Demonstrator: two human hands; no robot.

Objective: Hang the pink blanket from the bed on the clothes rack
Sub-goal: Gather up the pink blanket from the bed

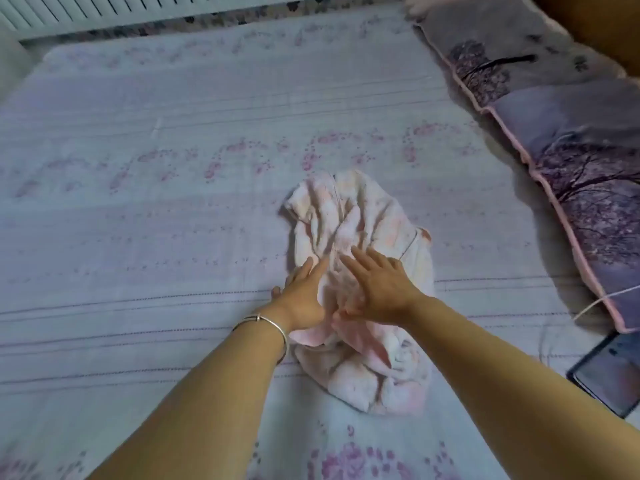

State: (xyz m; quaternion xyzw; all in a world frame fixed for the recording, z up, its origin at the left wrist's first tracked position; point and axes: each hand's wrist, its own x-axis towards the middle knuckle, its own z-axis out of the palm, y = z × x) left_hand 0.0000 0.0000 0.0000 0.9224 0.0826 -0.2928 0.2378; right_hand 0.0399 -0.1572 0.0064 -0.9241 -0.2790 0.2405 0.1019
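A crumpled pale pink blanket (pixel 349 220) lies in a heap on the bed (pixel 173 209), right of centre. My left hand (pixel 304 296), with a silver bracelet on its wrist, rests flat on the heap's left side, fingers stretched out. My right hand (pixel 379 289) lies flat on the middle of the heap, fingers spread and pointing away from me. Neither hand is closed around the fabric. No clothes rack is in view.
The bed wears a light sheet with pink flower print. Two purple tree-print pillows (pixel 568 140) line its right side. A dark phone (pixel 609 372) with a white cable (pixel 602 299) lies near the right edge. A white radiator (pixel 104 12) runs along the far side.
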